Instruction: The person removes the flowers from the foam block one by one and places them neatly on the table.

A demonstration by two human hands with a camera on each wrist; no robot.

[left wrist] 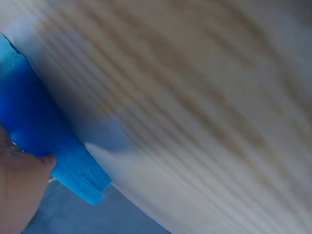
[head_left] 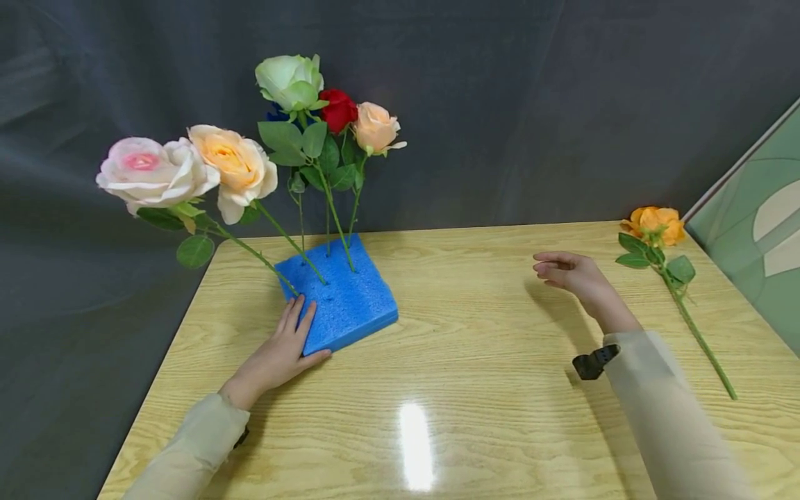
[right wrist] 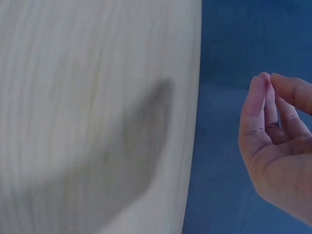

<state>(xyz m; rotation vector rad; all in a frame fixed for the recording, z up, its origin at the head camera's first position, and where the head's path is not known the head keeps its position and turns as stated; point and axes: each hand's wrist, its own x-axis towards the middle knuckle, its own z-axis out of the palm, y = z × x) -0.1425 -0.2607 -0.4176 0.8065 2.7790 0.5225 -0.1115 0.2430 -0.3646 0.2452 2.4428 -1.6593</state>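
A blue foam block (head_left: 356,305) (left wrist: 44,117) bears several upright or leaning artificial roses: a pink-centred white one (head_left: 146,170), a yellow-peach one (head_left: 234,163), a pale green one (head_left: 290,80), a red one (head_left: 339,111) and a small peach one (head_left: 375,128). Behind the green bloom, something dark blue is partly hidden. The left hand (head_left: 275,357) (left wrist: 22,180) rests with spread fingers on the block's near left edge. Above the table, the right hand (head_left: 578,281) (right wrist: 275,146) is raised, fingers loosely bent and thumb near the fingertips, holding nothing.
An orange rose (head_left: 656,226) lies on the wooden table (head_left: 462,333) at the right, beyond the right hand, its stem pointing towards the front. A dark cloth (head_left: 487,118) hangs behind the table. At the far right stands a green patterned panel (head_left: 762,229).
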